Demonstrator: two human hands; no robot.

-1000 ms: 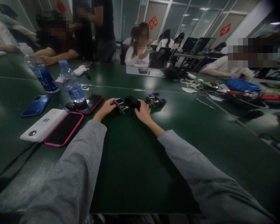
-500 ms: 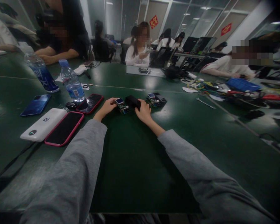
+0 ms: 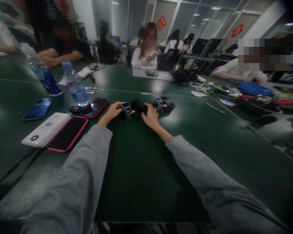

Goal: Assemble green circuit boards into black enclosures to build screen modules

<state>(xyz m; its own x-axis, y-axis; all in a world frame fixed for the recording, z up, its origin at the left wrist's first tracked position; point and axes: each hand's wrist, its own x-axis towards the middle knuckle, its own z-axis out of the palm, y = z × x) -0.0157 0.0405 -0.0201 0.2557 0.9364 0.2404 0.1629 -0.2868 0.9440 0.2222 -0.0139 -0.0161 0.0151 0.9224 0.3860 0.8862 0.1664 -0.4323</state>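
Note:
In the head view, my left hand grips the left side of a small circuit board with a screen; its far fingers are partly hidden behind the board. My right hand is closed around the right end of a black plastic case, thumb on the near side. A narrow gap separates board and case. Just beyond my right hand lies a second circuit board with a screen, and beside it a black case part.
Phones, among them a pink-edged one, and a white power bank lie to the left. Water bottles stand behind them. At right are a wrench, tangled cables and a blue tray. Several people sit around the green table.
Both hands and what they hold stay almost where they were. At the back left, a standing person in dark clothes has shifted to the left.

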